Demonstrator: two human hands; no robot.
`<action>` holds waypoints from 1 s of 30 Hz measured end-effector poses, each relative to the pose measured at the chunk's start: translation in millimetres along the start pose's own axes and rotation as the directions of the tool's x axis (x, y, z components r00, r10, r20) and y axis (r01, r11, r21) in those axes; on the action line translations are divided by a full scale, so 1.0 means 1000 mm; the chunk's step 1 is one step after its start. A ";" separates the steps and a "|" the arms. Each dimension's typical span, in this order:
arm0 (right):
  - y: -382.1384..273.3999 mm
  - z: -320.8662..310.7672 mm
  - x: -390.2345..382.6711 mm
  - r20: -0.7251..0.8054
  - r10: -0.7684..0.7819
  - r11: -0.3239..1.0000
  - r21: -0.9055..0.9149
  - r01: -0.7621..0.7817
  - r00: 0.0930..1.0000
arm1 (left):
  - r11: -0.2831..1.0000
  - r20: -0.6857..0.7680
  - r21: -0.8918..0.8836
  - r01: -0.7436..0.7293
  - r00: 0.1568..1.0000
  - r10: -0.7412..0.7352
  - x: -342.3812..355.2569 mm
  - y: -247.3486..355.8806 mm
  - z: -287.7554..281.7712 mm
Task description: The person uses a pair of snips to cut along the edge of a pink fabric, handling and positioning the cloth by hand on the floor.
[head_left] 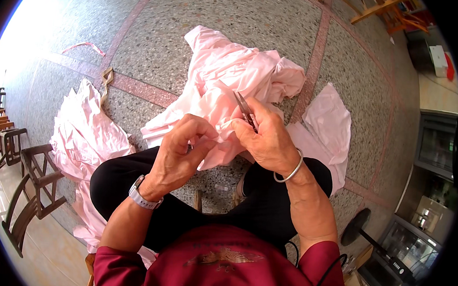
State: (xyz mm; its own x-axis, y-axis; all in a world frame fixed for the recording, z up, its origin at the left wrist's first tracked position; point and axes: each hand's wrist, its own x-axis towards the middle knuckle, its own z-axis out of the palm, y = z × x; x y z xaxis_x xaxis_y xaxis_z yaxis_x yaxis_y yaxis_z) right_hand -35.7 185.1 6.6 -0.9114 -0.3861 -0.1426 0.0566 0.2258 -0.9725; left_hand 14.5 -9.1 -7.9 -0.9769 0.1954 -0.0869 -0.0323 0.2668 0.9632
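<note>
My left hand [185, 146] is closed, thumb and fingertips pinching the edge of a pale pink cloth garment [225, 75]. Close beside it, my right hand [265, 137] grips small dark metal snips [245, 110], their blades pointing up and away from me. The right thumb and fingertips also rest against the pink cloth near the left hand's pinch. The garment spreads from between my knees onto the floor in front, crumpled. I cannot make out the exact spot of cloth held, as the fingers cover it.
More pink cloth lies at my left [84, 130] and right [331, 125]. A tan strap [106, 87] and a red-white strip [84, 46] are on the speckled floor. Wooden chairs [40, 180] line the left. A fan-like black stand [361, 230] and glass-fronted cabinet [407, 251] stand at right.
</note>
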 end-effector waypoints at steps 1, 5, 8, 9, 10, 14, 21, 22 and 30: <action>0.000 0.001 0.000 -0.008 -0.012 1.000 -0.005 0.012 1.000 | 0.999 0.002 -0.025 -0.022 1.000 0.022 0.001 0.000 0.001; -0.006 -0.010 -0.001 0.037 0.028 0.996 0.078 -0.031 0.999 | 0.996 -0.079 -0.043 -0.084 0.994 0.080 -0.002 -0.006 0.004; -0.015 -0.029 -0.005 0.129 0.093 0.990 0.092 -0.105 0.987 | 0.997 -0.123 -0.005 -0.076 0.990 0.075 -0.001 -0.002 0.004; -0.016 -0.031 -0.007 0.219 0.166 0.981 0.064 -0.183 0.962 | 0.997 -0.126 -0.004 -0.075 0.989 0.074 -0.001 -0.003 0.004; -0.016 -0.031 -0.008 0.305 0.237 0.966 0.029 -0.258 0.922 | 0.996 -0.129 0.000 -0.084 0.988 0.084 -0.001 -0.004 0.004; -0.008 -0.025 -0.008 0.332 0.291 0.956 -0.063 -0.287 0.897 | 0.995 -0.127 0.010 -0.101 0.987 0.102 0.000 -0.003 0.004; -0.012 -0.022 -0.005 0.350 0.301 0.954 -0.107 -0.281 0.887 | 0.995 -0.115 0.010 -0.101 0.988 0.101 -0.001 -0.004 0.004; -0.011 -0.020 -0.005 0.355 0.272 0.962 -0.091 -0.257 0.895 | 0.995 -0.113 -0.008 -0.101 0.989 0.099 -0.001 -0.004 0.004; -0.016 -0.015 -0.002 0.359 0.236 0.967 0.004 -0.255 0.903 | 0.986 -0.108 -0.168 -0.015 0.994 -0.003 -0.005 -0.006 0.006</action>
State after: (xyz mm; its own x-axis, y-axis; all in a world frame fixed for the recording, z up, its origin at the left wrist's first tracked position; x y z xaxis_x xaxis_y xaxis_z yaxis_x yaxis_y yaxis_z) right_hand -40.8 196.1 25.6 -0.6629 -0.6165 -0.4247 0.2888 0.3128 -0.9049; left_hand 20.5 -6.3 -14.3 -0.9939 0.0911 -0.0619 -0.0525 0.1020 0.9934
